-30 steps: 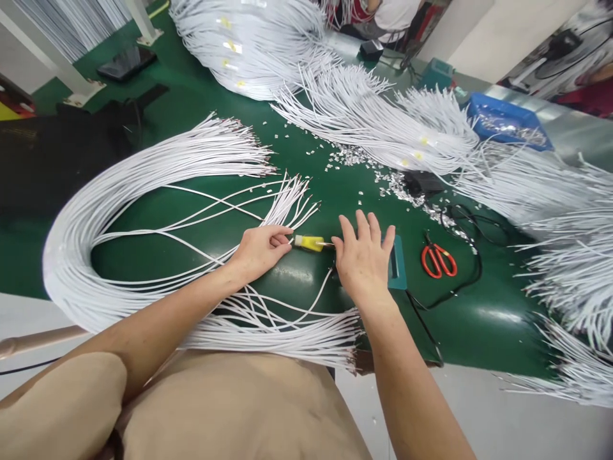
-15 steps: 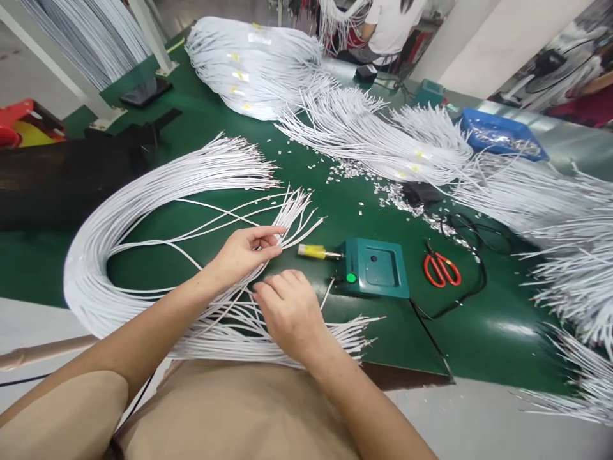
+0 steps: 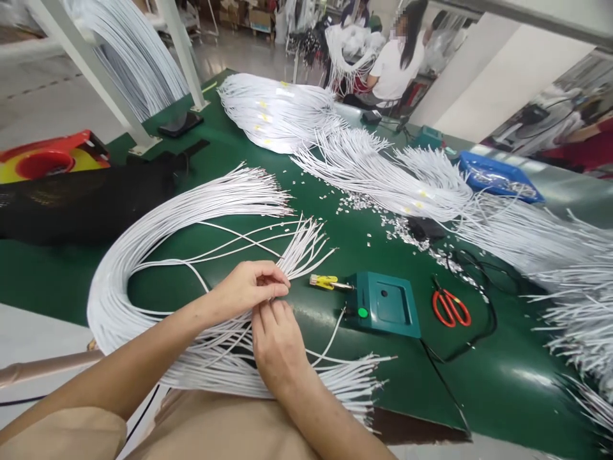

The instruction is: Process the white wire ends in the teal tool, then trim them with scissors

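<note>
A thick bundle of white wires [image 3: 112,281] curves in a U on the green bench, its cut ends pointing right. Several strands run through my left hand [image 3: 253,287], which is closed on them; their loose ends [image 3: 306,246] fan out beyond the fingers. Just below, my right hand [image 3: 280,345] has its fingers curled and brought up against the left fingertips; what they pinch is hidden. The lower wire ends [image 3: 359,380] stick out past my right wrist. Right of the hands sits a teal box [image 3: 389,305] with a green button and a yellow part [image 3: 323,282] on a metal rod.
Red-handled scissors [image 3: 450,308] and a black cable [image 3: 491,319] lie right of the box. Small clear scraps [image 3: 402,230] litter the bench. More white wire bundles [image 3: 278,115] and a blue tray [image 3: 498,174] stand behind. A person in white [image 3: 393,70] sits farther back.
The view has tilted up, so things sit lower in it. My right hand has moved up to meet my left fingertips; the left still holds the strands.
</note>
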### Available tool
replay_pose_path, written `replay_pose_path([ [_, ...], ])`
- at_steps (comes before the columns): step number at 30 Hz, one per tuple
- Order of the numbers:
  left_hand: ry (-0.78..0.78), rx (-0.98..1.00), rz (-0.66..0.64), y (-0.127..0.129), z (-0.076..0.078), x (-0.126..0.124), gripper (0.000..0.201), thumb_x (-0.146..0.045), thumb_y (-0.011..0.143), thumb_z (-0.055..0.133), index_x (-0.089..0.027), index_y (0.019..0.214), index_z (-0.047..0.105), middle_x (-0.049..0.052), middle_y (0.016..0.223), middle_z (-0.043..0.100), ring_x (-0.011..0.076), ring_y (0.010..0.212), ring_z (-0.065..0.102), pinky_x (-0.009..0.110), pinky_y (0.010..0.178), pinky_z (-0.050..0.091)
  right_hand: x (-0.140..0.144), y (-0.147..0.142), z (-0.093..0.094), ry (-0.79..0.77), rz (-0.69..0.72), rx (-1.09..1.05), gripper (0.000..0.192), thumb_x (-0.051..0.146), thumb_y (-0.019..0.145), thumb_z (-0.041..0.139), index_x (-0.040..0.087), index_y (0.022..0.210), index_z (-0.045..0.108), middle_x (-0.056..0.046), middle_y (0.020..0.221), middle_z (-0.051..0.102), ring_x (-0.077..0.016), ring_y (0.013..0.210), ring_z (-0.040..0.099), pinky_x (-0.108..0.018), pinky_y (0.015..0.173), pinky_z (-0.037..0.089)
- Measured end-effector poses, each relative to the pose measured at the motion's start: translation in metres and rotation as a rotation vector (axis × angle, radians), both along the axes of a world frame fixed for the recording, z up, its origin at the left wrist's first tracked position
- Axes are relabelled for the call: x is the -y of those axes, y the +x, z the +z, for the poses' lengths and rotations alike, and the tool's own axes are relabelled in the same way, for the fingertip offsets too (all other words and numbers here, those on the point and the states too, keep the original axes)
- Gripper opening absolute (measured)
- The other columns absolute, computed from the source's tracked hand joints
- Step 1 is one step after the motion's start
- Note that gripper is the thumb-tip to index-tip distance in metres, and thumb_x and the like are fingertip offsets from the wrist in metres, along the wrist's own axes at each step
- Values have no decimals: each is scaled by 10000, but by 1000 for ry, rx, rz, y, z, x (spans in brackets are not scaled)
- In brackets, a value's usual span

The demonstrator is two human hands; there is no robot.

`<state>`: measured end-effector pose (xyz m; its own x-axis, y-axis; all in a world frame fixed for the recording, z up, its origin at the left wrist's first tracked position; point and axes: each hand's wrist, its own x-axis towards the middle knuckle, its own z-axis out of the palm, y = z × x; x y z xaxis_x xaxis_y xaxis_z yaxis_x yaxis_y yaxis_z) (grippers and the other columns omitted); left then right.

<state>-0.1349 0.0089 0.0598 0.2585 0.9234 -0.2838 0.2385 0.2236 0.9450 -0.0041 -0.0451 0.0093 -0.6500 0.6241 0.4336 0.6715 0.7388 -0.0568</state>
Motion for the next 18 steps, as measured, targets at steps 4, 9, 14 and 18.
replay_pose_path([
  [4, 56, -40, -109, -5, 2, -5, 96, -242, 732, 665, -148, 712, 672, 23, 792, 630, 138, 732, 575, 251, 675, 451, 0, 4, -2, -49, 59, -59, 257, 34, 852, 384, 76, 900, 633, -131, 811, 591, -236, 808, 505, -374, 719, 433],
  [9, 100, -80, -210, -15, 9, -16, 122, -252, 719, 687, -142, 669, 668, 19, 764, 610, 125, 702, 546, 236, 620, 417, 3, 15, 3, -135, 109, -99, 268, 40, 875, 384, 85, 994, 620, -105, 825, 590, -192, 721, 461, -354, 665, 421],
  [14, 133, -175, -311, -19, 11, -22, 143, -286, 706, 716, -153, 671, 676, 3, 749, 608, 105, 677, 538, 212, 588, 404, 4, 22, -8, -238, 187, -189, 263, 37, 861, 413, 73, 1040, 602, -122, 893, 607, -201, 780, 475, -358, 712, 425],
  [18, 166, -235, -384, -16, 10, -28, 198, -324, 721, 704, -150, 636, 662, 0, 726, 612, 102, 669, 533, 207, 584, 388, 1, 24, -16, -322, 201, -284, 267, 28, 843, 420, 86, 1037, 593, -112, 903, 623, -201, 780, 472, -358, 711, 415],
])
